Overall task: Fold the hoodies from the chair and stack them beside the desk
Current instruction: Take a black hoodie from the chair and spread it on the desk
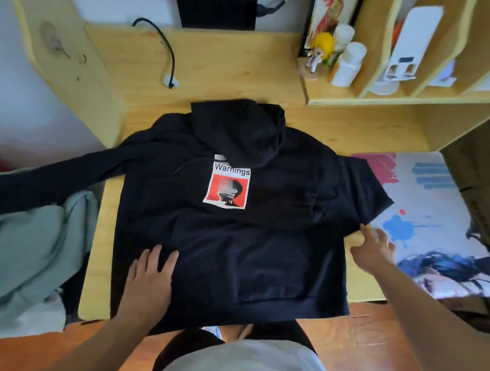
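Observation:
A black hoodie (261,246) with a red and white "Warnings" print lies spread front-up on the wooden desk (219,69), hood pointing away from me. Its left sleeve stretches off the desk's left edge; its right sleeve is folded in over the chest. My left hand (150,281) rests flat on the lower left of the hoodie, fingers straight. My right hand (374,248) sits at the hoodie's right edge, fingers spread and touching the fabric by the folded sleeve. A pale green garment (19,247) lies heaped at the left, on something hidden beneath it.
A colourful printed mat (433,209) covers the desk's right part. At the back right, shelves hold white bottles (348,63), a small yellow-haired figurine (319,52) and papers. A black cable (167,49) runs into a desk hole. Wooden floor shows below.

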Motion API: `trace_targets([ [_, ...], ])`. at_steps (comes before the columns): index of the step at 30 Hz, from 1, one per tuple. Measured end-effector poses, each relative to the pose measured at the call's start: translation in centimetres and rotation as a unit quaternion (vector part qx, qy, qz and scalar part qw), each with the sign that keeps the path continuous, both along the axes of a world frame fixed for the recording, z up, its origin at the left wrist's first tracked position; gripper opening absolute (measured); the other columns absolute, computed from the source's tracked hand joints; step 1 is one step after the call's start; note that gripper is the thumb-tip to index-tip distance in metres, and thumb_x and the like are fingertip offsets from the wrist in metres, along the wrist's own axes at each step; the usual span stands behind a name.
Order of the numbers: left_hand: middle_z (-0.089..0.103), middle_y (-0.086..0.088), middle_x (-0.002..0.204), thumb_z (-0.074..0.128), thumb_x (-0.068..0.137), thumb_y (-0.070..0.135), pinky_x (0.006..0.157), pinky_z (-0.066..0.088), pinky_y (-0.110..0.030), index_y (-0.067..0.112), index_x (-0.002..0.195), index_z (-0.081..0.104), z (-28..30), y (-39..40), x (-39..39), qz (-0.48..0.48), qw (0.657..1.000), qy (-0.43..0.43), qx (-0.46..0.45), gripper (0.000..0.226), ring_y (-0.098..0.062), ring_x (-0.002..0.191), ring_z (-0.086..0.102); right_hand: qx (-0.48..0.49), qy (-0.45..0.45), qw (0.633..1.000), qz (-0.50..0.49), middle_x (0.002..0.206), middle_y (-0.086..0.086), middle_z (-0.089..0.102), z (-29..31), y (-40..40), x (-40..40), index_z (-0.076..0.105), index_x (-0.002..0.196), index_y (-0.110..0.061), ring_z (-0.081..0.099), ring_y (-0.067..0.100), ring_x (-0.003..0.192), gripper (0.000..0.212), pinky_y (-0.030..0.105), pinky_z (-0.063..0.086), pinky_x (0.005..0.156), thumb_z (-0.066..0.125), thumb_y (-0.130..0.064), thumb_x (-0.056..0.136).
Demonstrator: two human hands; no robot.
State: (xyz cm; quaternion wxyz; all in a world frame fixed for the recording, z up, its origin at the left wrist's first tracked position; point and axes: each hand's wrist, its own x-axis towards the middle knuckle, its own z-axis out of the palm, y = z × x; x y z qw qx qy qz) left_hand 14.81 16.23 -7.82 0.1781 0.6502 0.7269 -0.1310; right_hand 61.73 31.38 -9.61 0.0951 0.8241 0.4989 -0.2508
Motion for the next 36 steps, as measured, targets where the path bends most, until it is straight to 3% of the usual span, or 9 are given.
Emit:
trace_targets([
  [5, 0.061, 0.002, 0.131, 0.074, 0.075, 0.004, 0.095, 0.057, -0.042, 0.025, 0.118, 0.073, 1.0, 1.6, 5.3, -0.156, 0.968, -0.178, 0.081, 0.048, -0.022, 0.118, 0.061, 0.145, 0.265, 0.889, -0.344, 0.111, 0.011, 0.059, 2.2, 3.2, -0.3, 0.048, 0.130, -0.010, 0.059, 0.033, 0.100, 0.044, 0.041, 0.048, 0.085, 0.061, -0.018, 0.089],
  [9, 0.042, 0.008, 0.155, 0.062, 0.095, 0.019, 0.115, 0.033, -0.028, 0.032, 0.143, 0.056, 1.4, 1.4, 11.5, -0.179, 0.957, -0.220, 0.066, 0.051, -0.013, 0.141, 0.044, 0.130, 0.387, 0.768, -0.493, 0.091, 0.007, 0.055, 2.3, 6.3, 1.2, 0.049, 0.086, -0.016, 0.055, 0.023, 0.085, 0.016, 0.033, 0.044, 0.073, 0.059, -0.025, 0.094],
  [14, -0.018, 0.004, 0.169, 0.047, 0.101, 0.030, 0.125, 0.000, -0.042, 0.038, 0.162, 0.007, 0.4, -0.3, 16.5, -0.067, 0.992, -0.085, -0.067, 0.074, -0.024, 0.157, -0.013, 0.064, 0.477, 0.774, -0.412, 0.061, 0.002, 0.053, 2.1, 8.5, 2.7, 0.054, 0.085, -0.016, 0.048, 0.009, 0.044, 0.014, 0.024, 0.048, 0.051, 0.059, -0.011, 0.096],
  [19, 0.000, 0.002, 0.171, 0.049, 0.101, 0.030, 0.125, 0.021, -0.042, 0.035, 0.159, 0.025, 1.2, 0.8, 19.0, 0.038, 0.990, -0.094, -0.096, 0.062, -0.025, 0.158, 0.000, 0.154, 0.543, 0.736, -0.374, 0.092, 0.005, 0.062, 8.8, 10.4, 5.8, 0.058, 0.105, -0.014, 0.062, 0.023, 0.086, 0.017, 0.042, 0.055, 0.080, 0.043, -0.017, 0.097],
  [23, 0.006, 0.002, 0.171, 0.050, 0.102, 0.032, 0.123, 0.027, -0.042, 0.036, 0.156, 0.034, 1.6, 1.8, 19.4, 0.074, 0.986, -0.094, -0.119, 0.056, -0.025, 0.157, 0.009, 0.354, 0.423, 0.825, -0.126, 0.082, 0.010, 0.053, 14.6, 12.0, 3.8, 0.043, 0.068, -0.012, 0.050, 0.025, 0.079, 0.024, 0.041, 0.041, 0.074, 0.045, -0.023, 0.090],
  [25, 0.009, -0.002, 0.171, 0.051, 0.103, 0.033, 0.125, 0.022, -0.039, 0.033, 0.155, 0.036, 1.9, 2.1, 19.7, 0.110, 0.979, -0.114, -0.130, 0.054, -0.024, 0.157, 0.012, 0.372, 0.365, 0.848, 0.098, 0.117, 0.012, 0.058, 16.2, 10.8, 0.8, 0.042, 0.068, -0.013, 0.055, 0.026, 0.106, 0.032, 0.035, 0.040, 0.093, 0.047, -0.024, 0.097],
  [29, 0.029, -0.007, 0.163, 0.056, 0.103, 0.021, 0.123, 0.023, -0.031, 0.020, 0.149, 0.047, 3.7, 2.7, 20.6, 0.225, 0.949, -0.209, -0.064, 0.047, -0.022, 0.150, 0.031, -0.004, 0.348, 0.809, 0.475, 0.134, -0.007, 0.059, 13.9, 6.3, -3.6, 0.063, 0.125, -0.016, 0.051, 0.011, 0.123, 0.027, 0.023, 0.035, 0.100, 0.046, -0.021, 0.105],
  [31, 0.034, -0.004, 0.160, 0.057, 0.103, 0.018, 0.122, 0.027, -0.031, 0.020, 0.148, 0.049, 4.6, 2.8, 20.6, 0.243, 0.942, -0.227, -0.033, 0.046, -0.020, 0.147, 0.036, -0.090, 0.369, 0.812, 0.442, 0.127, -0.008, 0.066, 10.2, 4.5, -3.1, 0.065, 0.127, -0.022, 0.057, 0.012, 0.117, 0.029, 0.025, 0.042, 0.101, 0.046, -0.020, 0.105],
  [36, 0.044, 0.001, 0.152, 0.059, 0.102, 0.017, 0.117, 0.032, -0.027, 0.024, 0.147, 0.050, 5.8, 2.1, 20.5, 0.272, 0.926, -0.263, 0.011, 0.046, -0.015, 0.139, 0.043, 0.080, 0.304, 0.928, 0.197, 0.110, -0.001, 0.068, 6.1, 7.1, 1.3, 0.065, 0.097, -0.034, 0.065, 0.026, 0.100, 0.022, 0.033, 0.052, 0.080, 0.050, -0.019, 0.100],
])
